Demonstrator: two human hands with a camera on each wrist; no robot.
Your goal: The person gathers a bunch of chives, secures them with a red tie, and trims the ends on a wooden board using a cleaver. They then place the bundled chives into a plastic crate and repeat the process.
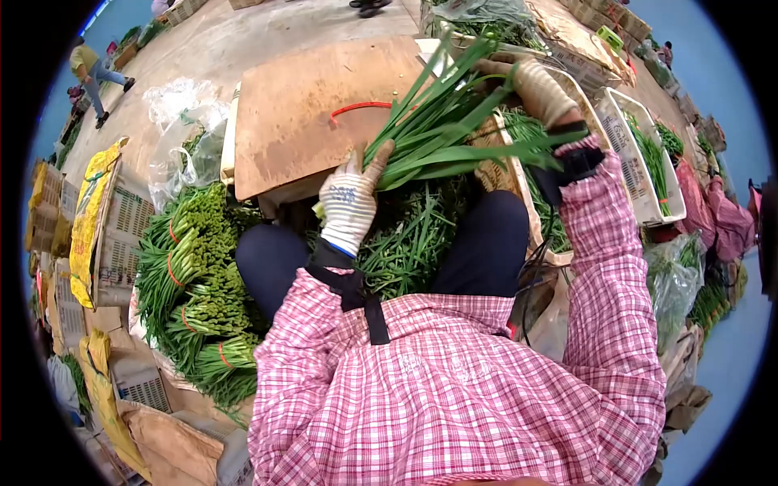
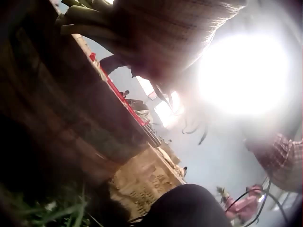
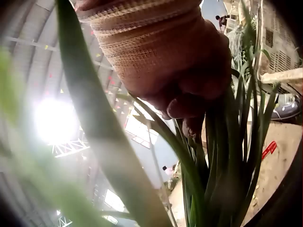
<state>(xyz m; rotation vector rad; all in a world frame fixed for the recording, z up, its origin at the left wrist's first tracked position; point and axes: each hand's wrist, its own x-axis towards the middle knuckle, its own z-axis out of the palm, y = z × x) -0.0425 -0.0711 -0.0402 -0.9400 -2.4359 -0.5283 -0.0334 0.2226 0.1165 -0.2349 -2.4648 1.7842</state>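
Observation:
My left hand (image 1: 350, 202), in a white knit glove with bare fingertips, grips a bunch of long flat green leaves (image 1: 442, 134) near its stalk end. Thick pale stalk ends (image 2: 87, 19) stick out beside that hand in the left wrist view. Farther up the bunch, at the leafy end, is my gloved right hand (image 1: 539, 85). The right wrist view shows its fingers curled on the leaves (image 3: 220, 156). The bunch slants over the near right corner of a wooden board (image 1: 300, 121), where a red tie (image 1: 361, 105) lies.
Loose greens (image 1: 413, 243) lie between my knees below the board. Bundles with red bands (image 1: 198, 283) are piled at my left, beside a clear plastic bag (image 1: 182, 146). White crates (image 1: 668, 206) of greens stand at the right. A person (image 1: 96, 77) walks at the far left.

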